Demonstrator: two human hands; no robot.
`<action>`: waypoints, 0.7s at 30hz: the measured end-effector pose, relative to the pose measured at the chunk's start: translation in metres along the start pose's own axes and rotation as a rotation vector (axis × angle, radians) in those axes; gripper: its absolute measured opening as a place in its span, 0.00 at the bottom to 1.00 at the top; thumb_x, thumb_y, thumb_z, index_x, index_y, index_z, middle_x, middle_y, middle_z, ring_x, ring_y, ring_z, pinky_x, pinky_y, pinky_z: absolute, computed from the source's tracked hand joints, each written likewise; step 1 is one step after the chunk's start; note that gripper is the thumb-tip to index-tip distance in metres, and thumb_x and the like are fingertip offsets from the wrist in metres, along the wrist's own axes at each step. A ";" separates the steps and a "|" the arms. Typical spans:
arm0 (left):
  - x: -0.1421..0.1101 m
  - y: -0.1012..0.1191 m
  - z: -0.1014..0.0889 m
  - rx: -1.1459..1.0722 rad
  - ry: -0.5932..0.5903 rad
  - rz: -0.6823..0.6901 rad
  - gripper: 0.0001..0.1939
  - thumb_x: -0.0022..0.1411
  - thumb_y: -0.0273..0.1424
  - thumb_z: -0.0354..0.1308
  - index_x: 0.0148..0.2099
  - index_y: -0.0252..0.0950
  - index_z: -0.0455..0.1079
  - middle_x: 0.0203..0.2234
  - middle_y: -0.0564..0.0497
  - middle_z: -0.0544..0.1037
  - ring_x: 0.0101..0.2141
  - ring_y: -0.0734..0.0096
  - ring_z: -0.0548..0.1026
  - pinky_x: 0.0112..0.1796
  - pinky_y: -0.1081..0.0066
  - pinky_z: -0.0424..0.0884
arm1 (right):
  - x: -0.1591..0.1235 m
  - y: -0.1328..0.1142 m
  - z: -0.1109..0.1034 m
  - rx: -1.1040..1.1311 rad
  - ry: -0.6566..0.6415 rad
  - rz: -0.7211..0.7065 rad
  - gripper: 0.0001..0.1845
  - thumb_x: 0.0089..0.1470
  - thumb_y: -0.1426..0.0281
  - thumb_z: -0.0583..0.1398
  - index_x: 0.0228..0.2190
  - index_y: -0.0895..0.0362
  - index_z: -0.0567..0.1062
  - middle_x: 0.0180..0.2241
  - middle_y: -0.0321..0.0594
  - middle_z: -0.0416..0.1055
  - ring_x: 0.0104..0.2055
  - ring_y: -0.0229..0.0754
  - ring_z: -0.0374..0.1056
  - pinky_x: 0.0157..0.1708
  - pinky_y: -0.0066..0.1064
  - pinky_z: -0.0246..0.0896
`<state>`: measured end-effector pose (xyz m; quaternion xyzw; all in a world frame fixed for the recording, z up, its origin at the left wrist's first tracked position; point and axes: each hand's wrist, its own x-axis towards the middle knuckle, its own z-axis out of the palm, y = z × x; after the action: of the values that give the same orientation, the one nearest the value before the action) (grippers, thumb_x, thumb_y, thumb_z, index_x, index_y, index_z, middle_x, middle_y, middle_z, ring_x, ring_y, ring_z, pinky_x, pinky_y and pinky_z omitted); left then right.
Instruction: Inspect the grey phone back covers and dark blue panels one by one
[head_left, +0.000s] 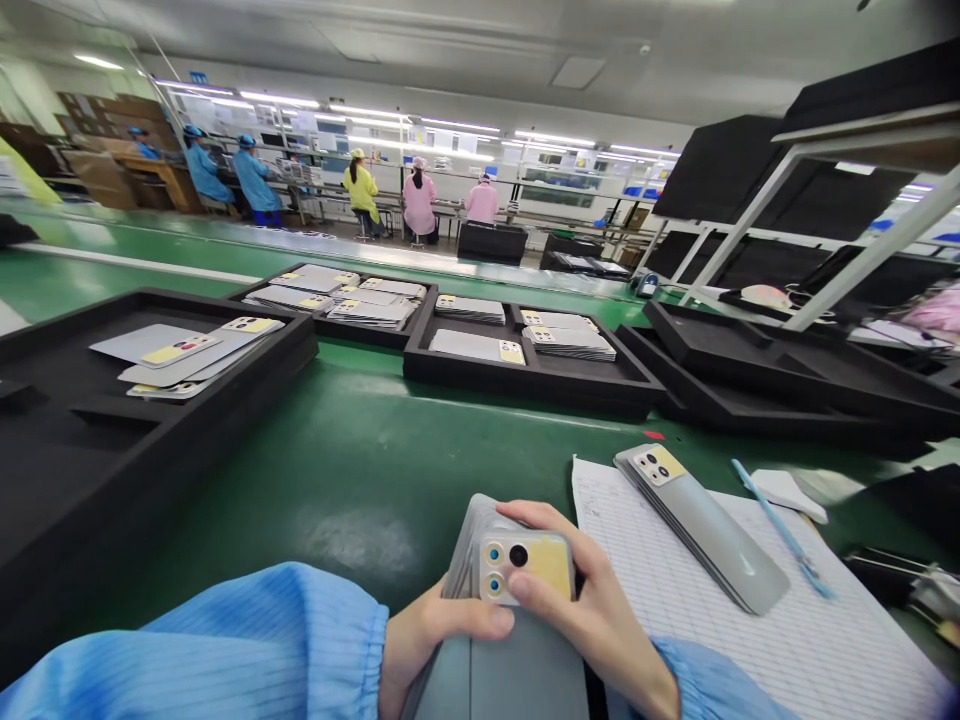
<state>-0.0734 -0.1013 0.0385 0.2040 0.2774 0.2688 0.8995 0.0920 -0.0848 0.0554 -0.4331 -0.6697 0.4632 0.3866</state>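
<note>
Close to me, my left hand and my right hand are both closed round a stack of grey phone back covers. The top cover has a pale camera block with dark and blue lens rings and a yellow patch. My left thumb lies across the front just below the camera block. My right thumb presses on the block's lower edge, while the right fingers wrap the top and right side. Another fanned stack of phone back covers rests on a printed sheet to the right.
Black foam trays with phone back covers stand at the left, the back and the centre. More black trays are piled at the right. A blue pen lies on the sheet. Several people sit at far benches.
</note>
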 end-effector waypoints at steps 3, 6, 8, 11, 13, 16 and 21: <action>-0.002 0.003 0.000 -0.077 0.078 -0.051 0.23 0.48 0.33 0.58 0.47 0.28 0.66 0.26 0.48 0.79 0.27 0.67 0.76 0.34 0.71 0.68 | 0.004 -0.002 -0.005 0.011 0.064 0.048 0.16 0.47 0.64 0.61 0.41 0.51 0.73 0.49 0.39 0.65 0.49 0.47 0.63 0.46 0.32 0.57; -0.003 0.006 -0.003 -0.181 0.121 -0.080 0.25 0.46 0.36 0.56 0.44 0.25 0.68 0.26 0.44 0.79 0.28 0.65 0.76 0.35 0.70 0.68 | 0.008 -0.006 -0.013 0.181 0.160 0.197 0.19 0.48 0.61 0.59 0.43 0.53 0.70 0.43 0.41 0.70 0.40 0.46 0.68 0.37 0.33 0.64; -0.003 0.008 -0.005 -0.178 0.120 -0.063 0.24 0.45 0.36 0.55 0.42 0.24 0.69 0.26 0.44 0.79 0.29 0.65 0.76 0.34 0.71 0.68 | 0.009 -0.010 -0.019 0.322 0.245 0.263 0.23 0.49 0.60 0.58 0.47 0.53 0.66 0.36 0.40 0.74 0.31 0.44 0.70 0.27 0.31 0.65; -0.003 0.011 -0.005 -0.097 0.020 -0.016 0.23 0.46 0.37 0.53 0.40 0.23 0.71 0.28 0.41 0.79 0.30 0.65 0.76 0.35 0.71 0.68 | 0.011 -0.012 -0.030 0.390 0.372 0.280 0.25 0.51 0.59 0.56 0.50 0.52 0.61 0.31 0.40 0.74 0.22 0.41 0.69 0.20 0.30 0.64; -0.003 0.012 -0.003 -0.030 -0.043 0.078 0.21 0.48 0.35 0.54 0.41 0.24 0.71 0.31 0.39 0.79 0.32 0.64 0.76 0.36 0.69 0.68 | 0.013 -0.009 -0.035 0.317 0.442 0.249 0.28 0.52 0.58 0.55 0.53 0.50 0.58 0.33 0.41 0.73 0.21 0.41 0.68 0.18 0.30 0.64; -0.003 0.011 0.000 0.030 -0.042 0.193 0.19 0.50 0.31 0.55 0.43 0.26 0.71 0.33 0.39 0.79 0.32 0.63 0.76 0.35 0.68 0.69 | 0.013 -0.003 -0.035 0.048 0.526 0.104 0.24 0.52 0.60 0.55 0.51 0.48 0.60 0.41 0.41 0.71 0.32 0.44 0.70 0.27 0.31 0.66; -0.002 0.008 0.001 0.023 -0.008 0.174 0.16 0.52 0.30 0.55 0.42 0.26 0.71 0.35 0.39 0.78 0.37 0.59 0.76 0.39 0.64 0.69 | 0.009 0.000 -0.020 -0.116 0.257 -0.031 0.12 0.55 0.63 0.53 0.36 0.52 0.74 0.41 0.38 0.72 0.45 0.46 0.66 0.44 0.33 0.61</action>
<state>-0.0772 -0.0968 0.0437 0.2389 0.2581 0.3419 0.8715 0.1073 -0.0705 0.0622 -0.4999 -0.6469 0.3583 0.4507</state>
